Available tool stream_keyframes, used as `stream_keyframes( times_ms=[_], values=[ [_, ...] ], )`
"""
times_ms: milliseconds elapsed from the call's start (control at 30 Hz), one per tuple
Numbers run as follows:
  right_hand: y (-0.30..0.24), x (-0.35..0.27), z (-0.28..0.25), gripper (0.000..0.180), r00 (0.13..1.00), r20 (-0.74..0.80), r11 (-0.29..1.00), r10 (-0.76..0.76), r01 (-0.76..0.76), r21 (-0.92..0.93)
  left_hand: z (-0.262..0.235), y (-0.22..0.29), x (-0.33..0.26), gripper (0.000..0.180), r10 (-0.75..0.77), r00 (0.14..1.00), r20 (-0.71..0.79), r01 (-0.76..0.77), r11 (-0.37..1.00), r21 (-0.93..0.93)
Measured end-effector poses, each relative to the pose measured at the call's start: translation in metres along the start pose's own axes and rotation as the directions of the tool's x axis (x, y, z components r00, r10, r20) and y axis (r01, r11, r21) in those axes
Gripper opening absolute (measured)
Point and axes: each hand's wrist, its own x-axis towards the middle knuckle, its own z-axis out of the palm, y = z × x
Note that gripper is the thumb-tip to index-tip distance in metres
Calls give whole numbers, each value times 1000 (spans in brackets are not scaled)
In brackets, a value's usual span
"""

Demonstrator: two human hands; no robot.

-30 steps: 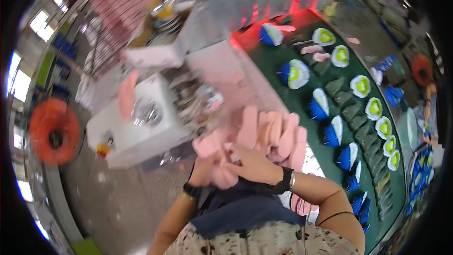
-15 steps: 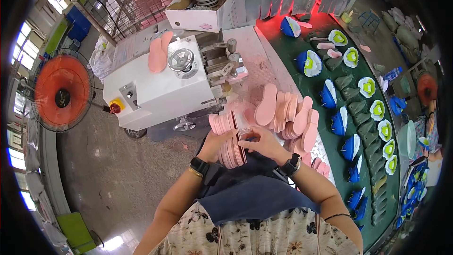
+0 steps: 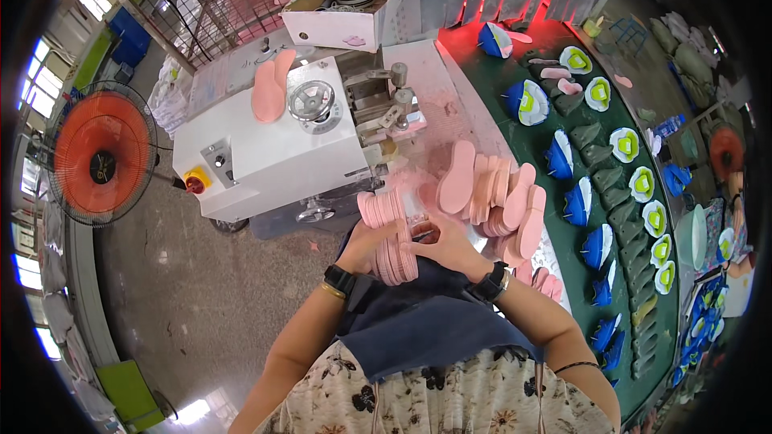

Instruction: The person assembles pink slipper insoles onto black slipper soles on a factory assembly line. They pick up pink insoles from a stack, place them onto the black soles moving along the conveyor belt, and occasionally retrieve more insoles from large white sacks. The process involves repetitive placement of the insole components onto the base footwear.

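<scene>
A thick stack of pink insoles (image 3: 389, 254), seen edge-on, is gripped by my left hand (image 3: 366, 246), whose thumb lies across the top edges. My right hand (image 3: 452, 246) is curled against the stack's right face, thumb and forefinger bent towards it with a dark gap between them; its other fingertips are hidden. Just beyond my right hand a single pink insole (image 3: 457, 178) leans beside a row of upright insoles (image 3: 487, 190). More pink insoles (image 3: 530, 221) lie tilted over one another to the right.
A white machine (image 3: 269, 149) with a handwheel and metal rollers stands ahead to the left. On the right, a green conveyor (image 3: 527, 162) carries blue-and-white shoe uppers (image 3: 577, 202) and dark shoe lasts (image 3: 621, 213). An orange fan (image 3: 103, 165) is far left; a white box (image 3: 342, 28) sits behind.
A dark-edged insole standing apart at the stack's right side no longer shows separately. My right thumb has shifted slightly left, up against the stack. The left hand keeps its grip.
</scene>
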Motion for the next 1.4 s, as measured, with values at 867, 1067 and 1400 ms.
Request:
stream_keyframes(
  times_ms=[867, 1067, 1400],
  values=[
    [-32, 134, -104, 35, 924, -335, 897, -184, 18, -442, -22, -32, -62, 48, -184, 981, 61, 190, 975, -117],
    [-5, 155, -125, 32, 879, -405, 841, -253, -7, -541, -19, -29, -71, 48, -186, 981, -50, 179, 977, -118],
    [22, 246, -197, 16, 859, -511, 982, -3, 98, 160, -29, -43, -47, 51, -314, 948, -61, 298, 936, -186]
  ],
)
